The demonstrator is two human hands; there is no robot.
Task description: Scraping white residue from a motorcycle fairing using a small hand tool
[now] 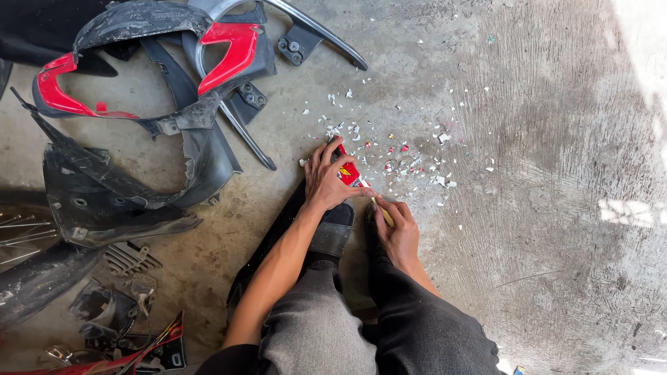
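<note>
Squatting low over the concrete floor [556, 208], the person has the left hand [326, 177] spread flat with fingers splayed, pressing down on a long black panel [274, 239] that carries a red sticker [347, 172] at its far end. The right hand [397, 232] is closed around a thin yellowish tool [381, 212], probably a scraper or small blade, though the view is too tight to be sure, and its tip points at the sticker's near right edge. Here is the worry: the tool's tip works just beside the left thumb and fingertips, so a slip off the glossy surface could run it straight into that hand. Push too steeply and it could gouge the panel instead of lifting the sticker. The panel is pinned only by the hand and, it seems, the sandalled foot [333, 232], so a hard shove might skate it away across the floor. A scatter of white and red flakes [396, 156] lies just beyond and to the right of the hands. The sticker sits under the left fingers, touching them, with the right hand just near and right of it. Off to the far left, well apart, a heap of black and red fairing parts [160, 104] lies idle.
</note>
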